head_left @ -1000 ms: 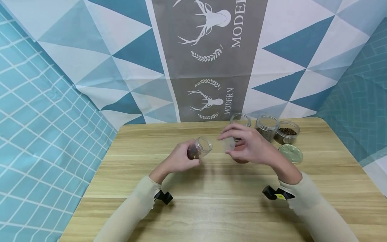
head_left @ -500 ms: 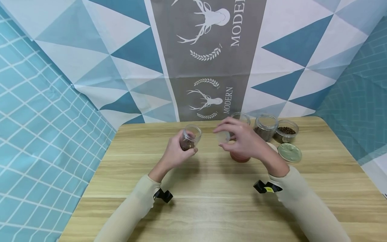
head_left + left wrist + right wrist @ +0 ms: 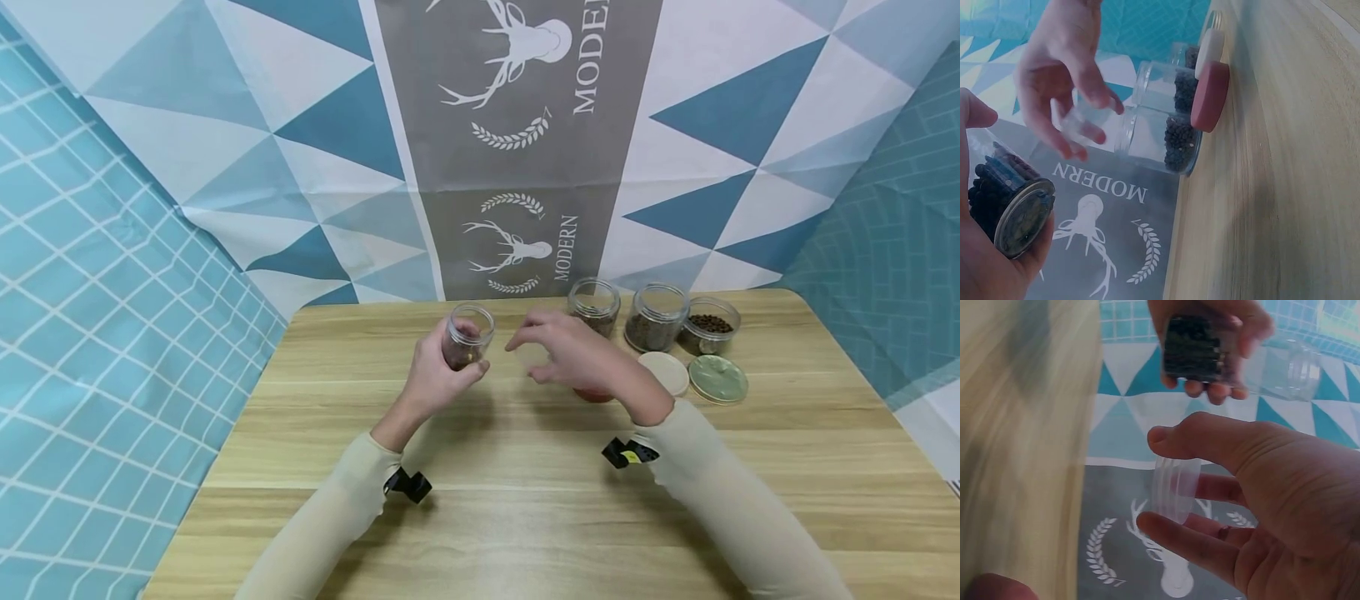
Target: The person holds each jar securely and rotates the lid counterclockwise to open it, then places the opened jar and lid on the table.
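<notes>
My left hand (image 3: 435, 377) grips a clear jar (image 3: 469, 340) partly filled with dark beans or grains, lifted above the table, its open mouth upward and slightly tilted. To the right of it, my right hand (image 3: 573, 354) pinches a small translucent ribbed lid (image 3: 1175, 487) between thumb and fingertips. That lid is apart from the jar and looks faint and blurred in the head view. In the left wrist view, the base of the jar (image 3: 1022, 215) faces the camera. Fingers of the left hand hide part of the jar's side.
Behind my right hand stand three clear open jars: a left one (image 3: 594, 307), a middle one (image 3: 656, 323) and a low one (image 3: 708, 329), all with dark grains. A red lid (image 3: 1213, 97), a white lid (image 3: 666, 373) and a greenish lid (image 3: 717, 379) lie before them.
My left hand has moved left and up, turning the jar more upright. My right hand has come left with the translucent lid, uncovering the white lid and more of the left jar.
</notes>
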`<move>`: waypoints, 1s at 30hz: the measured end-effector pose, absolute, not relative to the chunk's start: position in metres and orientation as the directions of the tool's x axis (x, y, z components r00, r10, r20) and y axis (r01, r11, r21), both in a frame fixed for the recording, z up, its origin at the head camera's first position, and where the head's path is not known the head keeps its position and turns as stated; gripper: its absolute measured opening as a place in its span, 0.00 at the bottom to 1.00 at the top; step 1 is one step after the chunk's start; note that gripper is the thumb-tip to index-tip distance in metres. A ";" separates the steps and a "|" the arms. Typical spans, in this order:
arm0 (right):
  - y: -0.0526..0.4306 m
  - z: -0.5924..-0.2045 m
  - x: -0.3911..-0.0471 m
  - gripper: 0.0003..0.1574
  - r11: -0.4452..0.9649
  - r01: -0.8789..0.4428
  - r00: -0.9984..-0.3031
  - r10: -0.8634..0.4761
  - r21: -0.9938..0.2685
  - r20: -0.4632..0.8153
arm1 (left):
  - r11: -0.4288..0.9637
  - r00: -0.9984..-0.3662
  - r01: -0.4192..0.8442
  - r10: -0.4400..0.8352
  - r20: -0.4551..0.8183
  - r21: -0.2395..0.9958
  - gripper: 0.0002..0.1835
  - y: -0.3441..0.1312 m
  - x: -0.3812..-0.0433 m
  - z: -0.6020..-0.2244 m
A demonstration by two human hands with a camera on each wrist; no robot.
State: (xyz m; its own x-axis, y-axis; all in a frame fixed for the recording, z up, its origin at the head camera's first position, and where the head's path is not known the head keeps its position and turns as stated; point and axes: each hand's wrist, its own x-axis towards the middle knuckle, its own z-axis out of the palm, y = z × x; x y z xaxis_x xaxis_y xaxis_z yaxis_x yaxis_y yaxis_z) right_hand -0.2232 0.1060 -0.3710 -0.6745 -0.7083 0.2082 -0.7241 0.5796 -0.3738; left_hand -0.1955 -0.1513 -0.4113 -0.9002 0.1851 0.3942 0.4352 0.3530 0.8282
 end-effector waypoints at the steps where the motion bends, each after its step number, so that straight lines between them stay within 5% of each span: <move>1: 0.105 -0.373 -0.224 0.25 0.583 -0.723 -0.674 -0.713 -0.371 0.193 | 0.354 -0.899 0.438 0.184 0.398 0.826 0.25 -0.151 -0.195 -0.412; 30: 0.091 -0.451 -0.252 0.25 0.668 -0.640 -0.728 -0.685 -0.380 0.023 | 0.304 -0.876 0.483 0.162 0.455 0.821 0.25 -0.150 -0.195 -0.418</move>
